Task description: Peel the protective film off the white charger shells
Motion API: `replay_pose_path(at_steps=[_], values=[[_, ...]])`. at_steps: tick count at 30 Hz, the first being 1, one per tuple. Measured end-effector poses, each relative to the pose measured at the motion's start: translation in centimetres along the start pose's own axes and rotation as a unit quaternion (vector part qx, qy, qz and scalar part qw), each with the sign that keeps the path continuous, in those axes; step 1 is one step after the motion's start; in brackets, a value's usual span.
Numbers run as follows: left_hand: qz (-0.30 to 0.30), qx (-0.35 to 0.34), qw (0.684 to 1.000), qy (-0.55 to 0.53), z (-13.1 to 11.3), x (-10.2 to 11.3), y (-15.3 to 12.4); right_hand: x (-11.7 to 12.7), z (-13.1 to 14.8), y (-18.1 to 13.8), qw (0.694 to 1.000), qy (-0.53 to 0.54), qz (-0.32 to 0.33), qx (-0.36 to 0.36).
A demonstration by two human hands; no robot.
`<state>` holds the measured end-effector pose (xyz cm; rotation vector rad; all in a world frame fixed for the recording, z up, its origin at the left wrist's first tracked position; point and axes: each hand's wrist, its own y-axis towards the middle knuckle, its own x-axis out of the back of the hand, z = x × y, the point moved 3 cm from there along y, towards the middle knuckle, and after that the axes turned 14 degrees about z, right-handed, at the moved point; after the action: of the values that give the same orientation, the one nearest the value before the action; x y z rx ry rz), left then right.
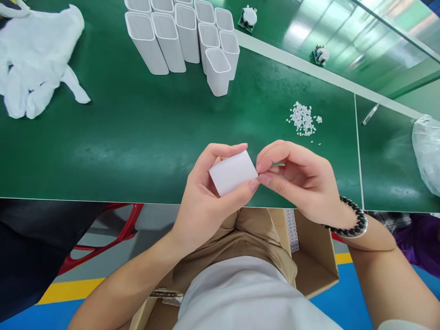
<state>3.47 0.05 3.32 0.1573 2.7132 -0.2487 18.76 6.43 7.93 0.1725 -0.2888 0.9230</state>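
My left hand point(202, 201) grips a white plastic casing point(233, 173) between thumb and fingers, just above the near edge of the green table point(137, 137). My right hand point(302, 178), with a dark bead bracelet on the wrist, has its fingertips pinched together right at the casing's right end. What the pinch holds, if anything, is too small to see. A small heap of tiny white parts point(302, 119) lies on the table beyond my right hand.
Several upright white casings point(185, 36) stand grouped at the table's far side. White gloves point(37, 59) lie far left. Two small circuit modules point(248, 17) point(321, 54) sit beyond a white divider strip. Tweezers point(370, 113) and a plastic bag point(428, 151) are at right. A cardboard box point(309, 256) rests on my lap.
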Motion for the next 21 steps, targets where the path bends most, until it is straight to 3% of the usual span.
replay_pose_path(at_steps=[12,21], values=[[-0.006,0.01,0.999,0.049,-0.21,-0.19,0.08,0.59,0.11,-0.14,1.0,0.002,0.005,-0.018],[-0.033,-0.054,0.986,0.154,-0.57,-0.08,-0.33,0.5,0.83,-0.59,0.997,-0.081,-0.002,0.017]])
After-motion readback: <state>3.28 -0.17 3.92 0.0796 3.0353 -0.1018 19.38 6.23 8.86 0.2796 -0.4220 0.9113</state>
